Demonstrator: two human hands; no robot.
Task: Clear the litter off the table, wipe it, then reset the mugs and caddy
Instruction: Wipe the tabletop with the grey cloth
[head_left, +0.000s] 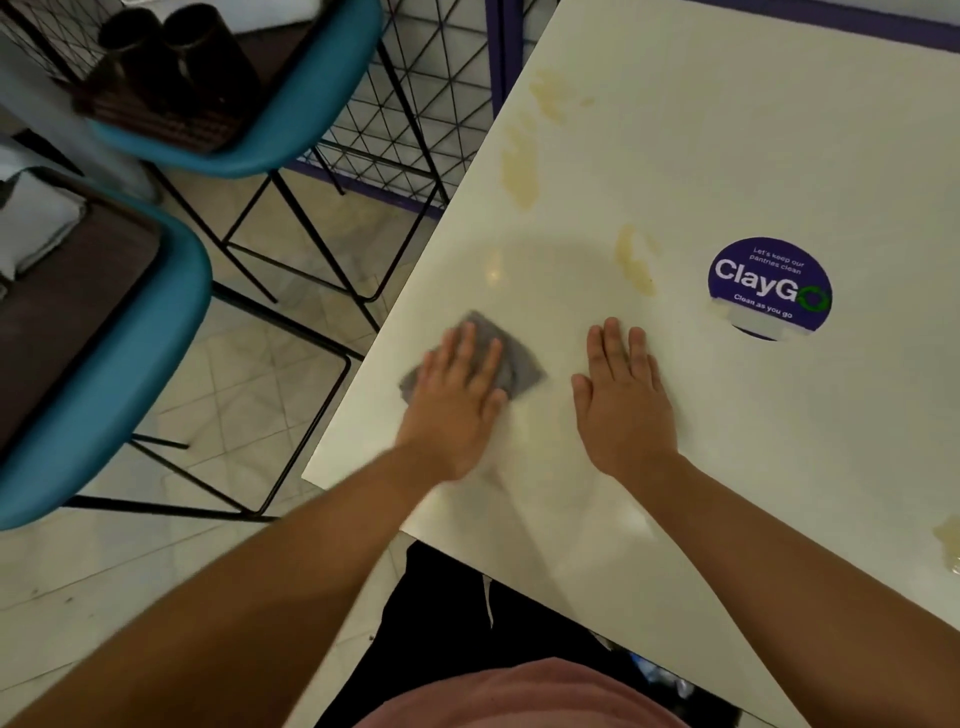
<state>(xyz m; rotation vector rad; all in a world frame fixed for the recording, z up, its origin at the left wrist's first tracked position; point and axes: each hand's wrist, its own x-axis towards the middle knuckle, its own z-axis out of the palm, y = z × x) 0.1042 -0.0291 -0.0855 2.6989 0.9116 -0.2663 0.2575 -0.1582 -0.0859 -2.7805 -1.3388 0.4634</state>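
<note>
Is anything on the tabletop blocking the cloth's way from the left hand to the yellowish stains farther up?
Nothing visible. The left hand presses the grey cloth flat, and bare table lies between it and the stains.

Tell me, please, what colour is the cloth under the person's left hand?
The cloth is grey, seen in the head view, pressed flat beneath the left hand.

Left hand (457, 395) presses grey cloth (511, 364) on stained table (675, 156).
</note>
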